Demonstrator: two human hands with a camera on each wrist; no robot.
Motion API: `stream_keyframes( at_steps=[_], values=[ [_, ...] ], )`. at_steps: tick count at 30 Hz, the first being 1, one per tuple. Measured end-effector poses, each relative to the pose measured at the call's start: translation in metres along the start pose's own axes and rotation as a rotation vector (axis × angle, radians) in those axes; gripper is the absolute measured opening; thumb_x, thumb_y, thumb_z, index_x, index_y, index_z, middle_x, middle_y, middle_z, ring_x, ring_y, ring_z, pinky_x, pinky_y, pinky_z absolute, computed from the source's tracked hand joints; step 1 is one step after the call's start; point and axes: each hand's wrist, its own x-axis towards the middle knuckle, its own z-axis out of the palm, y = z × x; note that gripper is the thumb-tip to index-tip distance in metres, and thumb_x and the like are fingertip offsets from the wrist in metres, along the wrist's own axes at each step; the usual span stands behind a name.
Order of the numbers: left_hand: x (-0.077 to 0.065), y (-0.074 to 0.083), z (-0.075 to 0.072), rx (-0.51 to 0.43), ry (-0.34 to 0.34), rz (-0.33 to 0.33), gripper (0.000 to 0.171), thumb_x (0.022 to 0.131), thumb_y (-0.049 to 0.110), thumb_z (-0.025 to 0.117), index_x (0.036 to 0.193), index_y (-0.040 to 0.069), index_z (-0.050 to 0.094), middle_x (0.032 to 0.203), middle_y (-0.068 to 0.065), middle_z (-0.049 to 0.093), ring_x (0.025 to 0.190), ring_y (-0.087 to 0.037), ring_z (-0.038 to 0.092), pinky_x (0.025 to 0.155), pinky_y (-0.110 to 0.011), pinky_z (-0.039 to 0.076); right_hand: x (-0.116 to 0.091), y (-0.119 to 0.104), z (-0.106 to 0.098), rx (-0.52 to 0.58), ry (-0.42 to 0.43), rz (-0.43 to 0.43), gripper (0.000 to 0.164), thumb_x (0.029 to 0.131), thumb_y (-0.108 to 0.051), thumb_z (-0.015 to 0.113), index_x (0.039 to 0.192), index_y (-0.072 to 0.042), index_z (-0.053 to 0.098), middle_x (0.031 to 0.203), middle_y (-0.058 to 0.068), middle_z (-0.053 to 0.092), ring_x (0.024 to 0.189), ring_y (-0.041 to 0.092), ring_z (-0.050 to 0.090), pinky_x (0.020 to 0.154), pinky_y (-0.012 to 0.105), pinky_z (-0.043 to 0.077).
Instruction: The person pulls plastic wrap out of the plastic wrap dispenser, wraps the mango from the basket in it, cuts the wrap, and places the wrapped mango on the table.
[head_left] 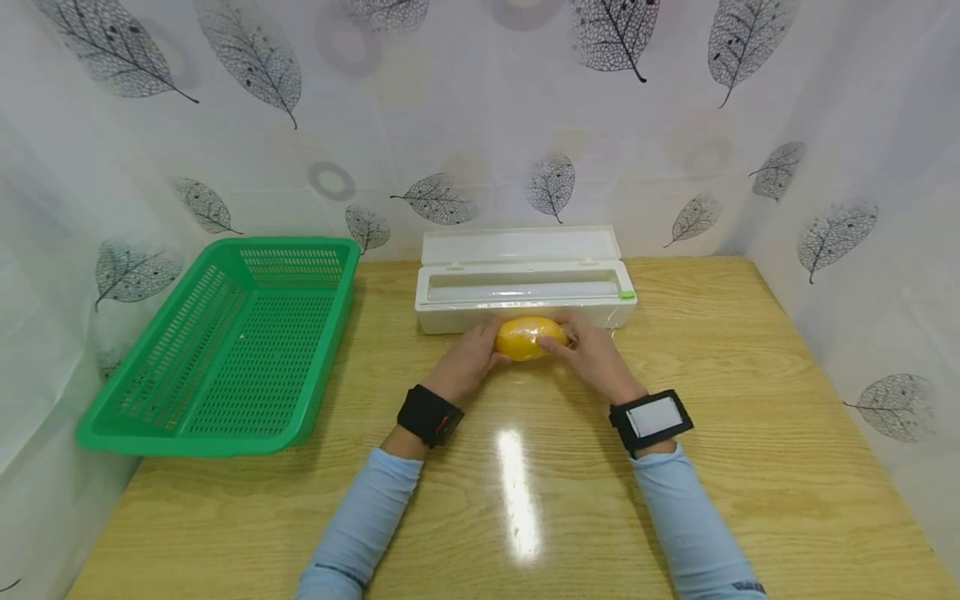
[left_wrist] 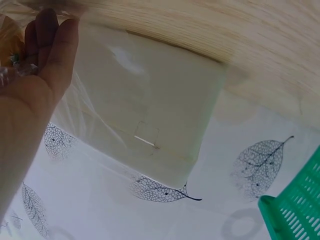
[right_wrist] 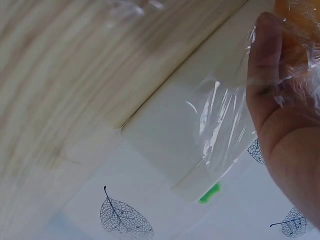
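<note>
Yellow object (head_left: 522,338) between curled left hand (head_left: 465,360) and right hand (head_left: 597,357).

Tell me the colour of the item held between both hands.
Yellow; the held item shows best in the head view.

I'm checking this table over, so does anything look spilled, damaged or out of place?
Nothing clearly stands out. The bright streak on the table looks like reflected light, not a spill. The clear film beside the right hand is wrinkled, which seems ordinary for thin plastic.
</note>
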Motion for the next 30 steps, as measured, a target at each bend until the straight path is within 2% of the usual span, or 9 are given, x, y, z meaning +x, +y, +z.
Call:
stream_keyframes(
  at_steps=[3, 6, 13, 23, 30],
  values=[
    [-0.0004, -0.0004, 0.0009, 0.011, -0.004, -0.008, 0.054, 0.097, 0.028, 0.061, 0.140, 0.005, 0.039, 0.117, -0.012, 0.057, 0.111, -0.024, 0.057, 0.097, -0.037, 0.048, 0.0004, 0.0009, -0.0003, -0.007, -0.027, -0.014, 0.062, 0.083, -0.029, 0.081, 0.133, -0.006, 0.052, 0.125, 0.016, 0.062, 0.101, 0.028, 0.062, 0.086, 0.042, 0.050],
    [-0.0006, -0.0007, 0.0015, 0.017, -0.003, -0.006, 0.053, 0.097, 0.029, 0.061, 0.139, 0.004, 0.040, 0.119, -0.014, 0.057, 0.113, -0.025, 0.057, 0.099, -0.038, 0.047, 0.0009, 0.0013, 0.0001, -0.018, -0.033, -0.018, 0.066, 0.078, -0.021, 0.086, 0.133, -0.006, 0.052, 0.127, 0.016, 0.061, 0.108, 0.029, 0.060, 0.092, 0.044, 0.048],
    [-0.0009, -0.0003, 0.0007, 0.020, -0.009, -0.011, 0.051, 0.098, 0.031, 0.059, 0.137, 0.002, 0.042, 0.120, -0.014, 0.057, 0.112, -0.026, 0.056, 0.098, -0.038, 0.047, 0.0006, 0.0004, 0.0005, -0.032, -0.035, -0.024, 0.057, 0.082, -0.018, 0.082, 0.131, -0.008, 0.055, 0.123, 0.012, 0.064, 0.107, 0.025, 0.059, 0.093, 0.043, 0.048],
    [-0.0016, 0.0015, -0.0003, 0.095, -0.004, -0.030, 0.052, 0.098, 0.035, 0.058, 0.136, 0.002, 0.043, 0.115, -0.016, 0.059, 0.107, -0.028, 0.059, 0.094, -0.040, 0.050, 0.0014, 0.0023, 0.0009, -0.059, -0.051, -0.026, 0.052, 0.086, -0.021, 0.077, 0.132, -0.006, 0.058, 0.123, 0.015, 0.064, 0.109, 0.027, 0.059, 0.096, 0.046, 0.048],
    [-0.0018, 0.0018, 0.0012, 0.124, -0.006, -0.059, 0.052, 0.099, 0.039, 0.054, 0.136, 0.003, 0.043, 0.118, -0.016, 0.060, 0.107, -0.030, 0.059, 0.092, -0.041, 0.051, 0.0009, 0.0029, 0.0014, -0.090, -0.058, -0.024, 0.048, 0.089, -0.023, 0.074, 0.130, -0.004, 0.058, 0.121, 0.017, 0.066, 0.108, 0.028, 0.060, 0.097, 0.047, 0.047]
  ],
)
